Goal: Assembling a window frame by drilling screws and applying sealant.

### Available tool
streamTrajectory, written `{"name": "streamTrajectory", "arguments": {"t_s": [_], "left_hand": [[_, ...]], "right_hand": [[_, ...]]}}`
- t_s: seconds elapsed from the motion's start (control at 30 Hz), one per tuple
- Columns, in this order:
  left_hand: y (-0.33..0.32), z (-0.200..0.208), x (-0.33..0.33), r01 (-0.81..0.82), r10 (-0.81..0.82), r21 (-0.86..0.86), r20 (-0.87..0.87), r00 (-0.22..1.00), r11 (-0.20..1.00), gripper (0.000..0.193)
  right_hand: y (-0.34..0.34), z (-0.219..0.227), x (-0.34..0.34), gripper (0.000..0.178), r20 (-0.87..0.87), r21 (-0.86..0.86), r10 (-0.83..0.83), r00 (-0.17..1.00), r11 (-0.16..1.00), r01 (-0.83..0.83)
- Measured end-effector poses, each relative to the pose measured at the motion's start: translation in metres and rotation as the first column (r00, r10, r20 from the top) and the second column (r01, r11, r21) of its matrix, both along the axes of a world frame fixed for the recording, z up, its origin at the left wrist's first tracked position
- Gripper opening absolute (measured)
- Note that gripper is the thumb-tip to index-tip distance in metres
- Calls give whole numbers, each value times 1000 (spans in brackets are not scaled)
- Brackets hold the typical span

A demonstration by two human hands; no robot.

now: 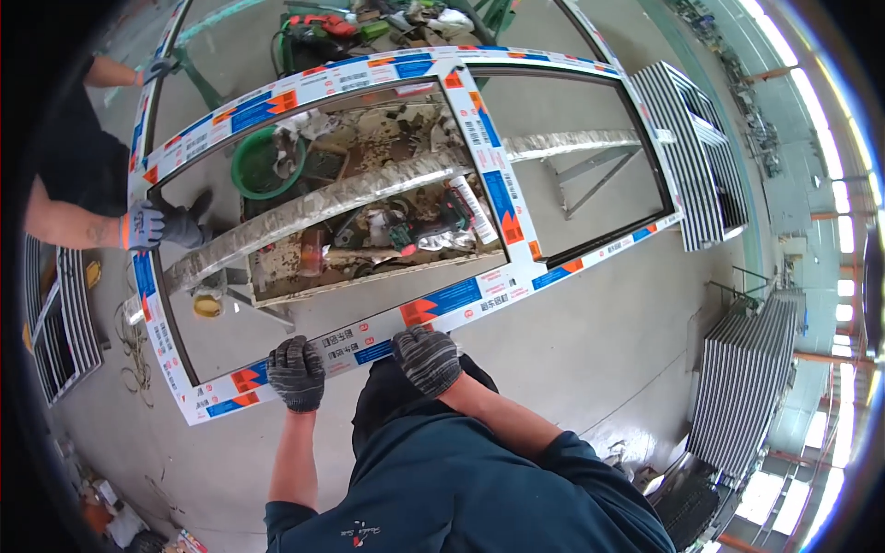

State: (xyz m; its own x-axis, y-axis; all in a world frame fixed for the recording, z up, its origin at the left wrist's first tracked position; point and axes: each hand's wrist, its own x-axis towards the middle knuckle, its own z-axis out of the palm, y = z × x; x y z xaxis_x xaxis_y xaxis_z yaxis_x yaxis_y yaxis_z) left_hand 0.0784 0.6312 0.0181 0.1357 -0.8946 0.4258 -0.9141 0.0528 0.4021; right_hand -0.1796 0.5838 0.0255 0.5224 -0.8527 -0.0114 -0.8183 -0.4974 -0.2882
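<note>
Hands — two, left, right — gripping one window frame

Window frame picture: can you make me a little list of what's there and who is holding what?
Thing held: big white window frame with blue and orange stickers, lying flat
Left hand: dark glove, gripping the frame's near edge
Right hand: dark glove, gripping the same edge
Another person: gloved hand holding the frame's left end
Under the frame: cluttered workbench and a green bucket
Nearby: stacks of white frames on the grey floor
</note>
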Motion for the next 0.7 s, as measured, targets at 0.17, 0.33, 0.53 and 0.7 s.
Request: {"name": "streamTrajectory", "arguments": {"t_s": [0.17, 0.33, 0.53, 0.7], "left_hand": [[-2, 3, -1, 32, -32, -7, 5, 999, 999, 19], [-7, 3, -7, 40, -40, 16, 25, 999, 999, 17], [0, -2, -6, -24, 23, 75, 24, 999, 997, 19], [0, -2, -7, -32, 31, 64, 12, 999, 997, 17]], "right_hand": [[-30, -6, -87, 18, 109, -47, -491, 864, 866, 498], [-6, -42, -51, 10, -398, -270, -356, 846, 926, 262], [-45, -24, -140, 12, 189, 33, -611, 769, 786, 617], [-87, -5, -218, 13, 72, -114, -849, 523, 514, 850]]}}
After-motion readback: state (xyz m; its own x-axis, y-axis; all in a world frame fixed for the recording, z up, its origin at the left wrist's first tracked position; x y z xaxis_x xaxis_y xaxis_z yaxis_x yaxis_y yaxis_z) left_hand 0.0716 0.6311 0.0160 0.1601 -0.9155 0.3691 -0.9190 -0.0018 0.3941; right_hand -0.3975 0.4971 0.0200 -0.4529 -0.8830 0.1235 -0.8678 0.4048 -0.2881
